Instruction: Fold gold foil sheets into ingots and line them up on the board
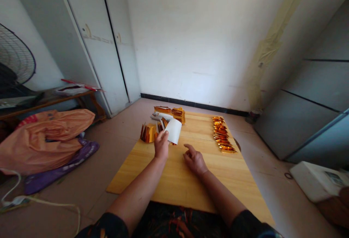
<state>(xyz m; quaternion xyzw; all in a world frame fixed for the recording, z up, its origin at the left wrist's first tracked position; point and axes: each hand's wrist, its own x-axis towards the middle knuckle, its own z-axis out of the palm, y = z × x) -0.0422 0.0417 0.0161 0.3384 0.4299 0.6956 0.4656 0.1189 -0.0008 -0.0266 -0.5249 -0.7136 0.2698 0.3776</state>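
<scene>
My left hand [161,145] grips a white sheet of paper [174,130] by its lower left edge. The sheet curves a little and is raised over the wooden table [174,172]. My right hand [195,159] is held over the tabletop just right of the sheet, index finger stretched out and the other fingers partly curled, with nothing in it. Stacks of shiny gold foil paper [148,133] stand beside and behind my left hand. Some of the foil behind the white sheet is hidden by it. Folded gold foil pieces [222,136] lie in a row along the table's right side.
At the table's back left, a white bundle [162,116] lies by more gold foil [178,113]. Orange cloth [46,139] and a purple bag [62,165] lie on the floor at left, near a cable [54,203]. A white box [317,181] stands at right.
</scene>
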